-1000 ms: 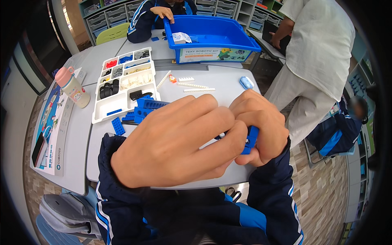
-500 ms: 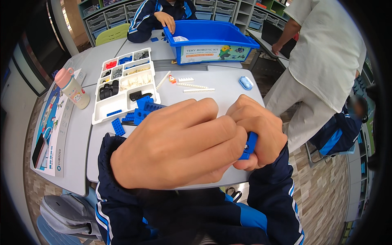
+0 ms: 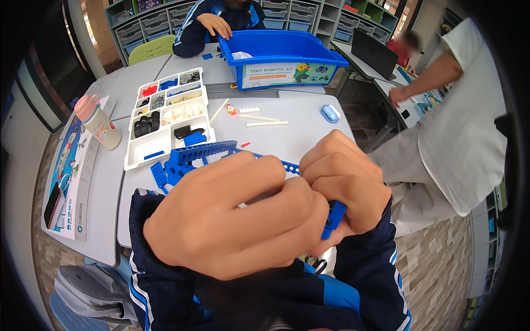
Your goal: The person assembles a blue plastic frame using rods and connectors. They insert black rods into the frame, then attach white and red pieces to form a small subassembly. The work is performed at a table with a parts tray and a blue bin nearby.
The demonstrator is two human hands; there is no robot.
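Bare tabletop [image 3: 309,113] leaves a hand room to pass between the lower white beam [image 3: 268,124] and the blue oval case [image 3: 330,113]. Farther ahead, the high-sided blue bin [image 3: 287,77] blocks the way. Just beyond the left hand [image 3: 234,212], a blue perforated frame [image 3: 204,151] obstructs the approach to the compartment tray [image 3: 139,149]; a narrow strip separates the tray from the upright bottle [image 3: 98,122].

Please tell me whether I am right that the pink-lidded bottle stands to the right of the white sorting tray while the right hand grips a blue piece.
Not quite: the head view shows the pink-lidded bottle left of the white sorting tray; the right hand does grip a blue piece.
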